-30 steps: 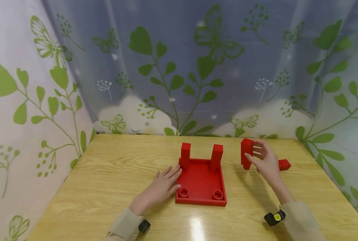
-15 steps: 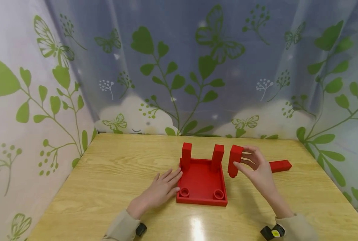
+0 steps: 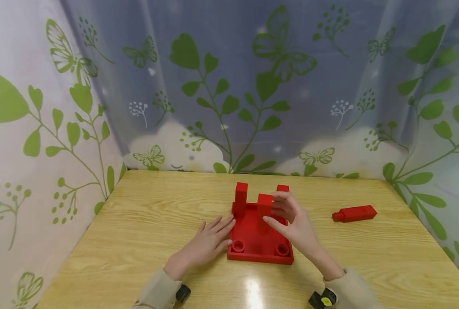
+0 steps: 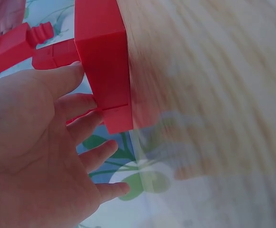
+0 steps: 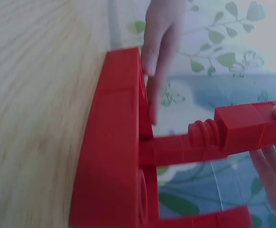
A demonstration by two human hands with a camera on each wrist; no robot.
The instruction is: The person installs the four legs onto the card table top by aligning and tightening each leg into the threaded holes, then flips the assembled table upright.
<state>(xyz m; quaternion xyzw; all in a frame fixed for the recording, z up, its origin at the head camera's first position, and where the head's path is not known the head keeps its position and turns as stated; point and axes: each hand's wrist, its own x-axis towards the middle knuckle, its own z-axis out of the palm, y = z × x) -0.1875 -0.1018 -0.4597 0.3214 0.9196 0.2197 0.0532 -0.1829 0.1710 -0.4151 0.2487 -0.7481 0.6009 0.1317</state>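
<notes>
A red square tray-like base lies on the table, with a red leg upright at its far left corner and another red leg at the far right, partly hidden. Round sockets mark both near corners. My left hand touches the base's left edge with extended fingers. Above the base, my right hand pinches a red square leg between thumb and fingers. Its threaded end shows in the right wrist view, clear of the sockets.
A further red leg with a threaded end lies on the wooden table to the right. A patterned curtain stands behind the table and along both sides.
My right hand has carried the leg leftward from beside the base to over it, uncovering the leg lying on the right. The left hand stays at the base's edge.
</notes>
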